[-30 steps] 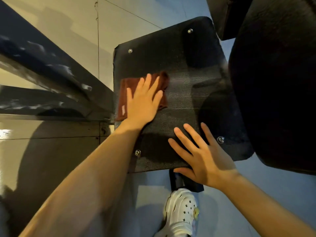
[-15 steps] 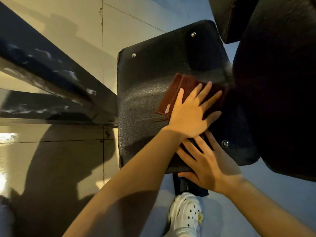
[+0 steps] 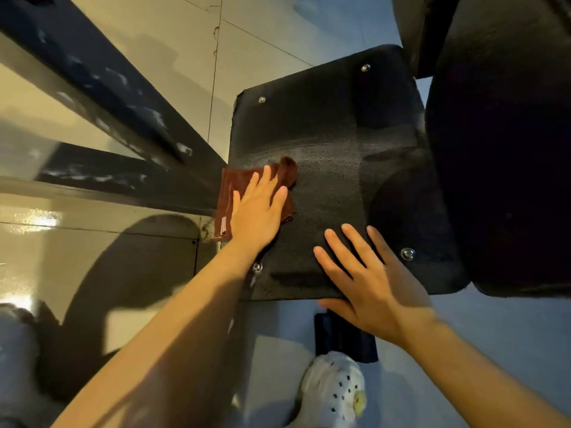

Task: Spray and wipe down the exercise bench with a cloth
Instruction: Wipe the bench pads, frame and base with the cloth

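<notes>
Black bench pad (image 3: 333,168): flat left hand (image 3: 258,211) presses brown cloth (image 3: 227,196) at its left edge, right hand (image 3: 367,282) flat.

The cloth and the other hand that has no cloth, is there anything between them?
No. In the head view only bare black bench pad lies between the cloth under the left hand and the right hand.

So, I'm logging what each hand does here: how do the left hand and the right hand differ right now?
The left hand presses flat on the brown cloth at the bench pad's left edge; the right hand lies on bare pad at its near edge. The left hand's fingers lie close together; the right hand's are spread. Both are open, palm down on the pad.
</notes>
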`<move>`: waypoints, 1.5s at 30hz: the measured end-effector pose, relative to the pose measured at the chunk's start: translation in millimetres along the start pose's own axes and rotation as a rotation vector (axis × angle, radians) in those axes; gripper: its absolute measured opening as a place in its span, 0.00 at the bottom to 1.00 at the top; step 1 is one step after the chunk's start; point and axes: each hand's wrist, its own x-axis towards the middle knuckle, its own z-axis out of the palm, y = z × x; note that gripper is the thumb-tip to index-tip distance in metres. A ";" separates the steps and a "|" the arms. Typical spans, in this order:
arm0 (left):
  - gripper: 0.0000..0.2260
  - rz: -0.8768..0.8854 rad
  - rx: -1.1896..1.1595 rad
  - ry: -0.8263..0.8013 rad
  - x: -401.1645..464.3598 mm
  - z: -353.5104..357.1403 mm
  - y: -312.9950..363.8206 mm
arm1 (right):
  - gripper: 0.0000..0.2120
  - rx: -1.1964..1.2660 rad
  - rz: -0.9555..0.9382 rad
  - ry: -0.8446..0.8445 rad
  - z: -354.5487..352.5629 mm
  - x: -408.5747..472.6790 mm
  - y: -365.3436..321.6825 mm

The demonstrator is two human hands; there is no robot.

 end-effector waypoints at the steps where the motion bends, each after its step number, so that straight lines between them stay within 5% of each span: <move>1: 0.22 0.016 -0.016 -0.029 -5.8 0.4 4.3 | 0.33 0.045 0.009 0.015 -0.1 -1.4 -0.5; 11: 0.21 0.299 0.075 -0.150 -70.5 43.1 89.0 | 0.26 0.040 0.240 0.058 -40.2 -102.1 -0.6; 19: 0.20 0.594 0.087 -0.077 -79.1 78.0 139.4 | 0.34 0.082 0.368 0.050 -30.8 -130.1 2.9; 24: 0.31 0.339 0.198 -0.022 -54.9 64.8 116.9 | 0.36 0.082 0.341 -0.060 -35.6 -128.8 6.0; 29: 0.26 -0.008 0.131 0.026 -51.5 42.5 65.9 | 0.37 0.166 0.373 -0.122 -41.3 -126.6 1.9; 32: 0.23 0.054 0.069 0.074 -67.3 56.3 85.3 | 0.38 0.196 0.408 -0.161 -44.6 -122.6 -3.7; 39: 0.18 0.499 0.000 0.000 -117.4 86.5 134.1 | 0.36 0.216 0.392 -0.179 -57.5 -122.7 0.5; 42: 0.20 0.460 0.089 0.059 -118.9 75.7 100.6 | 0.35 0.168 0.401 -0.242 -61.5 -121.0 -0.8; 45: 0.21 0.205 0.114 0.158 -116.6 55.5 44.4 | 0.33 0.176 0.397 -0.258 -63.6 -110.5 -5.9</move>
